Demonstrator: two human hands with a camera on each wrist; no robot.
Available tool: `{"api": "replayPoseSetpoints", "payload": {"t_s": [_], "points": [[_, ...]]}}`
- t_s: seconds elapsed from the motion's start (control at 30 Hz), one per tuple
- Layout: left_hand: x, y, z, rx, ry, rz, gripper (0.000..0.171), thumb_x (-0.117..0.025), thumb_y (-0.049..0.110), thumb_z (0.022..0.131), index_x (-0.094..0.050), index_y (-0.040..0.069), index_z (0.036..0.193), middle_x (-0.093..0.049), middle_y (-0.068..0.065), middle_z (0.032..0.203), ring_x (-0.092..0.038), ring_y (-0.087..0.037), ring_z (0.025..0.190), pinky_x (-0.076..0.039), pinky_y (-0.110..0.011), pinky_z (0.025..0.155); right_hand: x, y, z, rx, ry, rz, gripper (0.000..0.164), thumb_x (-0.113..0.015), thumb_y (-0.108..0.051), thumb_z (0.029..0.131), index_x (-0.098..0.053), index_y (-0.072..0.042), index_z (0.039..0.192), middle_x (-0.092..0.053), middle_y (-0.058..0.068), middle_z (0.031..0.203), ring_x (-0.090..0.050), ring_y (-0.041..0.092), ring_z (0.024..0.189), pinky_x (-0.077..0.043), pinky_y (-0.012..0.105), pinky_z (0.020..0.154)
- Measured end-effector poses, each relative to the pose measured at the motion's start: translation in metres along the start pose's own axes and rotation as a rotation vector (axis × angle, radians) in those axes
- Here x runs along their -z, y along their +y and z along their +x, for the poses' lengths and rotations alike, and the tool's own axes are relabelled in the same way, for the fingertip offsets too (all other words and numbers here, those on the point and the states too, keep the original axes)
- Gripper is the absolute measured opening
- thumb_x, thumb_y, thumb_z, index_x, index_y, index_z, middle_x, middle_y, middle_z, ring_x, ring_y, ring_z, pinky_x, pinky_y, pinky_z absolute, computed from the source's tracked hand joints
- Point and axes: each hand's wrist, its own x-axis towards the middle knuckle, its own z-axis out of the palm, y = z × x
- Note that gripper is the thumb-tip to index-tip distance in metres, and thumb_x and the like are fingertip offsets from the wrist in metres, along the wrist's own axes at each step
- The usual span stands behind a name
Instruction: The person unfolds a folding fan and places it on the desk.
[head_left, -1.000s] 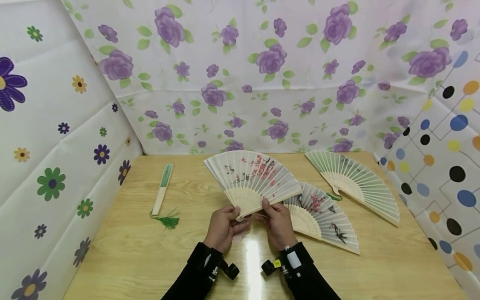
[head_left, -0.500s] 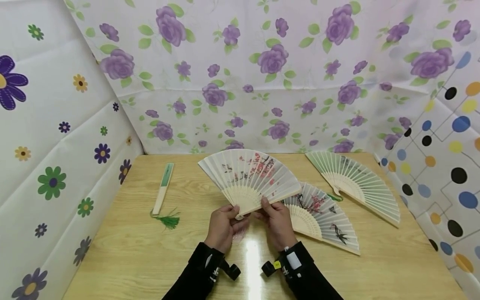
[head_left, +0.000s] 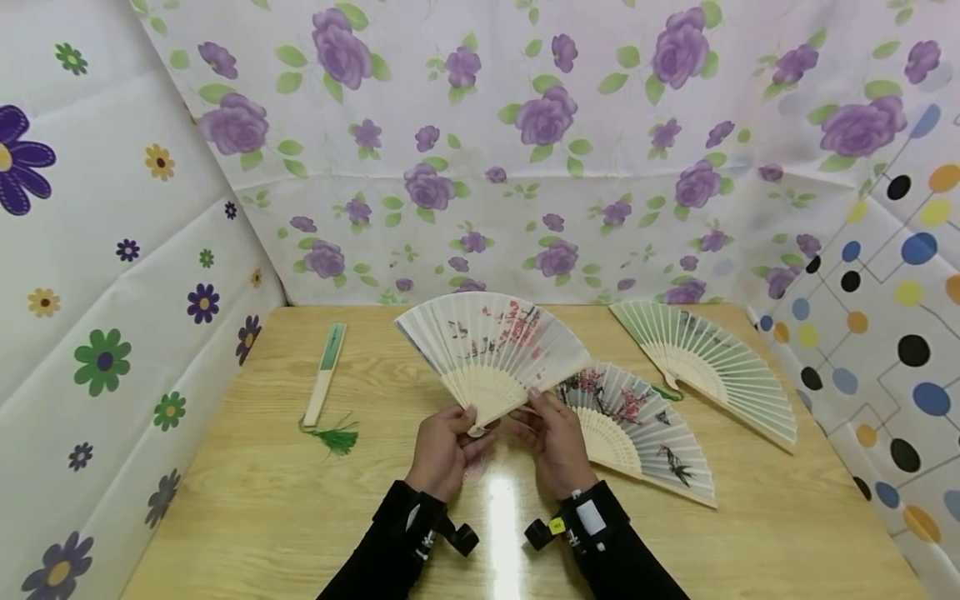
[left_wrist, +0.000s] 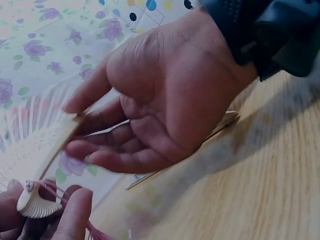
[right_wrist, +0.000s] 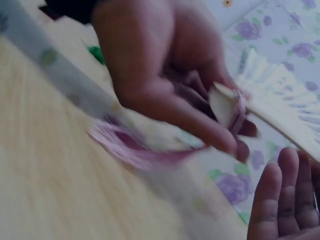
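Both hands hold a spread folding fan (head_left: 487, 337) with white leaf, pink blossoms and pale pierced ribs, raised above the wooden table. My left hand (head_left: 441, 454) pinches its pivot end, the thumb lying along the lowest ribs. From that pivot hangs a pink tassel (right_wrist: 142, 150), blurred in the right wrist view. My right hand (head_left: 558, 442) grips the right outer rib between thumb and forefinger; its other fingers (left_wrist: 125, 157) curve loosely below. Just behind the right hand lies a second spread fan (head_left: 637, 425), grey-white with blossoms and a dark bird, partly covered by the held one.
A pale green fan (head_left: 705, 367) lies spread at the table's back right. On the left lies a folded fan (head_left: 326, 375) with green leaf and green tassel (head_left: 337, 438). Flowered cloth (head_left: 480, 167) walls off the back; patterned sheets enclose both sides.
The held fan has spread a little wider at its left edge, then shifted slightly left and up. Its right edge has moved left with the right hand's thumb. Both hands keep their hold.
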Motion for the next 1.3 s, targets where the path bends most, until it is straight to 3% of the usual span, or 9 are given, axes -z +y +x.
{"api": "replayPoseSetpoints", "payload": {"t_s": [0.13,0.3,0.5,0.67,0.83,1.13,1.3], "points": [[0.002,0.003,-0.002,0.019,-0.046,0.027,0.039,-0.055,0.007,0.120,-0.059,-0.013,0.153,-0.077,-0.013,0.125,-0.085,-0.017,0.102,-0.073,-0.033,0.099,0.005,-0.006,0.005,0.005,-0.046,-0.053,0.018,-0.066,-0.022,0.118,-0.083,-0.021,0.115,-0.084,-0.006,0.100,-0.080,0.008,0.095,-0.071,0.026,0.087],[0.004,0.003,-0.003,0.024,-0.056,0.035,0.039,-0.056,0.009,0.120,-0.059,-0.012,0.152,-0.078,-0.010,0.118,-0.085,-0.016,0.101,-0.073,-0.032,0.097,0.007,-0.008,0.004,0.016,-0.078,-0.114,0.023,-0.068,-0.013,0.116,-0.086,-0.021,0.107,-0.084,-0.005,0.094,-0.083,0.009,0.091,-0.073,0.028,0.087],[0.001,0.001,-0.002,-0.005,-0.025,-0.019,0.042,-0.054,0.009,0.120,-0.056,-0.014,0.155,-0.080,-0.010,0.114,-0.084,-0.015,0.102,-0.072,-0.031,0.097,0.005,-0.005,0.000,0.054,-0.029,-0.066,0.030,-0.067,-0.005,0.114,-0.087,-0.018,0.096,-0.082,-0.002,0.095,-0.085,0.012,0.090,-0.074,0.031,0.090],[-0.004,0.000,-0.002,-0.018,0.031,-0.090,0.043,-0.055,0.010,0.120,-0.054,-0.015,0.156,-0.081,-0.010,0.118,-0.085,-0.015,0.106,-0.072,-0.031,0.098,-0.001,0.006,-0.006,0.079,0.017,0.014,0.030,-0.070,-0.003,0.113,-0.085,-0.017,0.091,-0.083,-0.001,0.090,-0.084,0.012,0.086,-0.074,0.030,0.090],[-0.008,0.000,-0.002,-0.041,0.087,-0.153,0.040,-0.059,0.011,0.119,-0.057,-0.015,0.148,-0.082,-0.010,0.113,-0.085,-0.015,0.105,-0.072,-0.030,0.096,-0.004,0.012,-0.011,0.102,0.002,0.029,0.026,-0.071,-0.005,0.113,-0.086,-0.016,0.095,-0.083,-0.001,0.092,-0.085,0.011,0.090,-0.074,0.032,0.094],[-0.004,0.003,-0.006,-0.038,0.041,-0.097,0.042,-0.057,0.009,0.120,-0.053,-0.015,0.155,-0.074,-0.007,0.117,-0.081,-0.011,0.101,-0.071,-0.025,0.097,0.004,0.000,-0.008,0.103,0.027,-0.024,0.021,-0.069,-0.017,0.116,-0.082,-0.019,0.100,-0.080,-0.004,0.094,-0.081,0.010,0.090,-0.073,0.028,0.090],[-0.002,0.005,-0.006,-0.035,0.044,-0.089,0.042,-0.057,0.008,0.120,-0.054,-0.015,0.154,-0.075,-0.006,0.113,-0.081,-0.011,0.098,-0.071,-0.024,0.094,0.006,-0.006,-0.007,0.124,0.027,-0.047,0.021,-0.070,-0.012,0.115,-0.084,-0.018,0.100,-0.078,-0.005,0.094,-0.079,0.010,0.091,-0.073,0.030,0.092]]}}
